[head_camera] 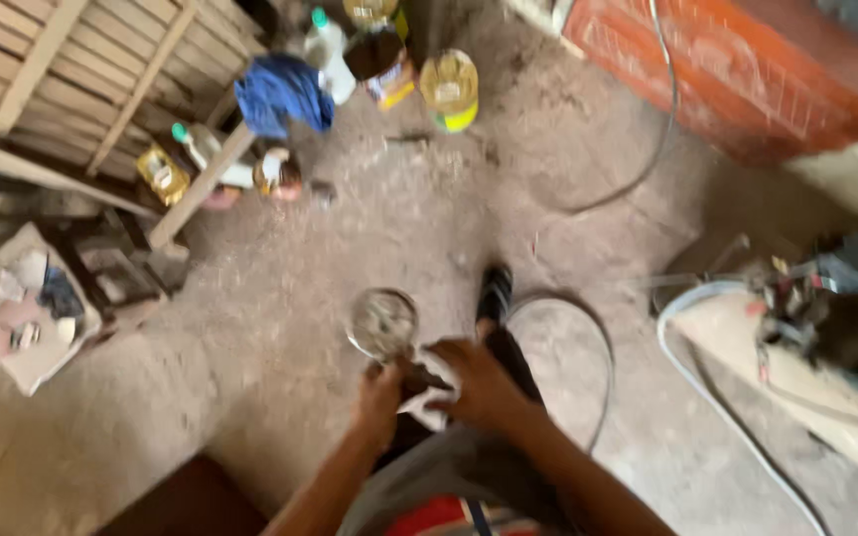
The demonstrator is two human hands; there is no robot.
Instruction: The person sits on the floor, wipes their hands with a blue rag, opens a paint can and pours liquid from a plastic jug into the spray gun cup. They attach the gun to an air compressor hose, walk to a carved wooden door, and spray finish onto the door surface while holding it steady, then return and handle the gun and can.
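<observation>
Dusty concrete workshop floor, seen from above the person's knees.
Left hand [379,397] grips a round, shiny metal disc-shaped part [382,323]; right hand [479,382] is clenched on a crumpled white cloth [427,402] against it. Farther off, a blue rag [283,92] and yellow-labelled plastic bottles [449,89] sit beside a wooden pallet [71,79].

Bare dirt floor [330,258], bottles [449,89] and blue cloth [283,92] far left, cardboard box [27,308] left, hose [717,397] right, orange crate [737,69] far right.
</observation>
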